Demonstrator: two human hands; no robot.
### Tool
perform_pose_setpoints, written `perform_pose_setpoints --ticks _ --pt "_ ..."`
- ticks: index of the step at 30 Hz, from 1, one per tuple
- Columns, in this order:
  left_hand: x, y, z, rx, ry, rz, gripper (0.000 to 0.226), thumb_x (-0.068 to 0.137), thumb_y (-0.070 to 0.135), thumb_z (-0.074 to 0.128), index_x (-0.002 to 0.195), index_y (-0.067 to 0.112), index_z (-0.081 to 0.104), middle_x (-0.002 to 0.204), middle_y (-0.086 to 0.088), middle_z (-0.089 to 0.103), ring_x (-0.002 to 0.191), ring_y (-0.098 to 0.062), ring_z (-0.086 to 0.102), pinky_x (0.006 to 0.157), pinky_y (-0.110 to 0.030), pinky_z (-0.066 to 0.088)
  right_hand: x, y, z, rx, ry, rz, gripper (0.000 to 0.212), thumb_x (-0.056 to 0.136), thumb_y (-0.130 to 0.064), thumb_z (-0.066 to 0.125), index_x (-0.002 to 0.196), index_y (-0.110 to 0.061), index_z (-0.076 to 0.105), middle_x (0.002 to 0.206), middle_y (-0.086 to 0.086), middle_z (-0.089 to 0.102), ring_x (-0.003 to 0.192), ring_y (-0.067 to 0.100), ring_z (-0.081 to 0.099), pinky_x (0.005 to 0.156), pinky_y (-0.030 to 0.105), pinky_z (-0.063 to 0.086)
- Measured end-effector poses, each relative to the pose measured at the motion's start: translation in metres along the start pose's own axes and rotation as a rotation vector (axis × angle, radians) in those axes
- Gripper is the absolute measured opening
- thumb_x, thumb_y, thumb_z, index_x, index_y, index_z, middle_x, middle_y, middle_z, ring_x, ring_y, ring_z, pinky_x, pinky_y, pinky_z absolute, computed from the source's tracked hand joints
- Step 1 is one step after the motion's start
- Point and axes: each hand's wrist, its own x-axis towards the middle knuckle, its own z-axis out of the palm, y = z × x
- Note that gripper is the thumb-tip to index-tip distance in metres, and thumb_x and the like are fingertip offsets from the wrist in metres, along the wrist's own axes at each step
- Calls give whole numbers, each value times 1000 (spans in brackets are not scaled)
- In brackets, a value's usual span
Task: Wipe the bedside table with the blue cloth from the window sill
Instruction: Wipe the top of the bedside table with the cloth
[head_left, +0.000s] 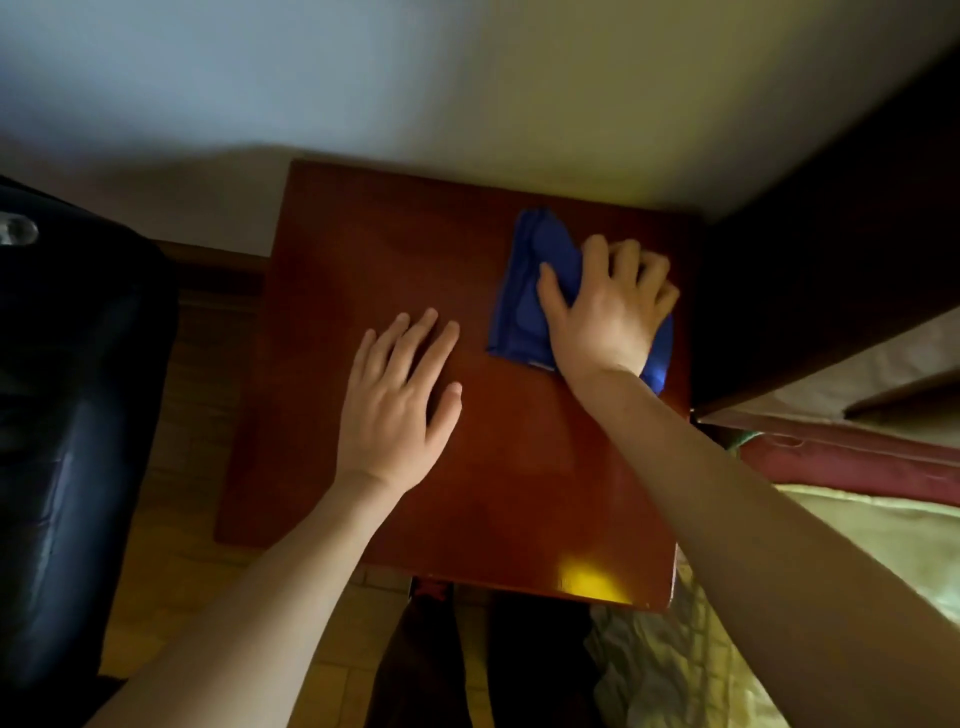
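The bedside table (363, 249) has a glossy reddish-brown wooden top and fills the middle of the head view. A folded blue cloth (524, 301) lies on its far right part. My right hand (608, 306) presses down on the cloth, fingers curled over its right side and thumb spread to the left. My left hand (400, 410) rests flat on the bare wood to the left of the cloth, fingers apart, holding nothing.
A white wall (467, 104) runs behind the table. A dark headboard (831, 260) and a bed with a yellow-green cover (831, 551) lie on the right. A black chair (67, 415) stands on the left over the wooden floor.
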Motion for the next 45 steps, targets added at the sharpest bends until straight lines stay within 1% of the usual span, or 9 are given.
perform_pose_setpoints --ticks 3,12,15,21,27,32,38,42,45 --pt "0 0 -1 5 -22 -6 53 99 41 37 147 21 40 154 -7 41 145 -28 32 122 -47 18 -13 3 -5 -1 -33 1 45 89 -53 48 106 -12 57 106 13 60 102 39 50 82 50 39" --pt "-2 0 -1 -30 -12 11 54 98 39 41 149 20 38 155 -6 39 145 -28 31 122 -48 19 -179 22 -28 29 -33 -86 37 84 -51 56 100 -18 60 98 10 61 95 33 44 81 51 39" --pt "-2 -1 2 -37 7 23 53 99 39 41 149 21 38 156 -5 39 145 -27 31 122 -47 19 -134 12 -21 6 -4 -27 42 84 -53 54 101 -14 58 101 15 60 95 36 44 81 51 38" --pt "-1 -4 3 -16 -10 22 53 99 41 38 148 21 39 156 -6 39 146 -28 31 121 -49 20 12 -14 5 -54 51 249 60 88 -58 38 122 -11 54 122 17 56 116 41 46 90 50 35" --pt "-1 -5 1 -63 -6 34 53 99 40 39 149 21 38 157 -5 38 146 -28 31 121 -49 20 -166 11 -29 3 -18 186 41 85 -52 53 97 -12 54 101 15 61 94 37 46 84 48 37" --pt "-1 -3 4 -58 3 31 53 99 40 39 148 21 39 156 -5 38 145 -29 32 121 -49 20 -244 -11 -21 -41 23 264 36 81 -50 55 99 -19 53 97 10 62 94 34 44 82 50 37" --pt "-1 -3 5 -45 11 35 53 98 40 39 148 21 39 156 -6 39 144 -30 33 121 -50 20 -232 16 -25 0 7 -82 36 84 -51 58 106 -23 55 97 8 65 92 32 46 78 47 38" --pt "0 -2 5 -30 2 25 54 99 41 38 148 22 38 156 -6 39 145 -30 32 121 -50 19 -231 54 -35 -14 53 286 35 84 -51 53 100 -20 52 100 14 61 92 35 43 82 49 36" --pt "-1 -2 5 -28 0 21 54 99 41 38 149 21 38 156 -6 38 145 -30 32 121 -50 19 -229 31 -30 -70 50 293 35 84 -50 55 101 -19 53 100 14 60 93 35 43 82 51 36"
